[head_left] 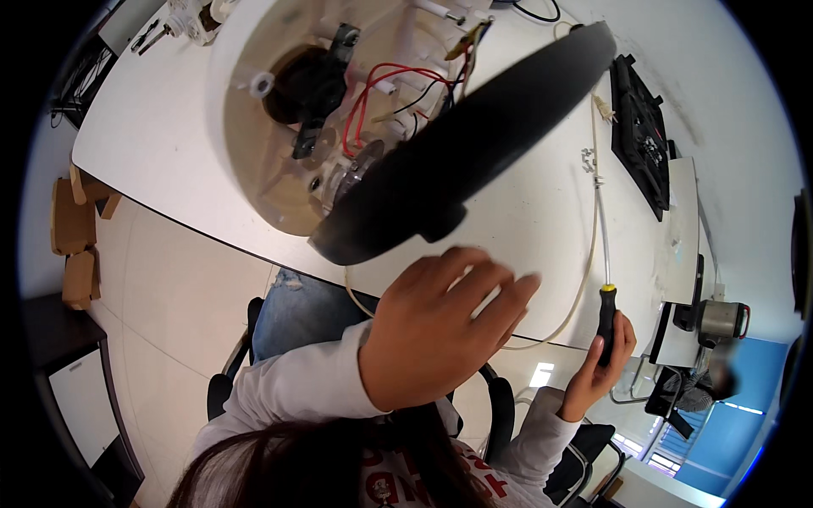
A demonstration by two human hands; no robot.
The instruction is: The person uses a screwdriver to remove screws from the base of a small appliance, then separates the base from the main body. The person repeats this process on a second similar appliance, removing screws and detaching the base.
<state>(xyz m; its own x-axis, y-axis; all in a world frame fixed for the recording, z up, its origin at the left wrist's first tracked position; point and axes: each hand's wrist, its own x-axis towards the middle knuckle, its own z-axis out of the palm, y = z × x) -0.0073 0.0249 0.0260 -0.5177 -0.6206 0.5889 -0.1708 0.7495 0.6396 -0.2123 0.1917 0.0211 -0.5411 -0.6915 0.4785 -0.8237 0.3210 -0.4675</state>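
Note:
A large off-white plastic housing (241, 169) rests on its side near the table's front edge, open end showing. Inside are a dark round motor-like part with a black bracket (326, 93), and red and black wires (364, 97). A long, curved black cover (474, 144) stands tilted across the housing's right side, a short stub on its lower edge. Just below that stub is my left hand (449, 322), fingers bent and apart, nothing in them; it appears not to touch the cover. My right hand (597, 364) grips the black-and-yellow handle of a long screwdriver (607, 296), its shaft pointing away from me.
Several small screws (587, 159) lie at the right beside a pale cable (584, 288) that runs along the white table (525, 220). Farther right is an open black tool case (641, 135). Other parts (190, 21) sit at the far left; cardboard boxes (74, 220) are on the left.

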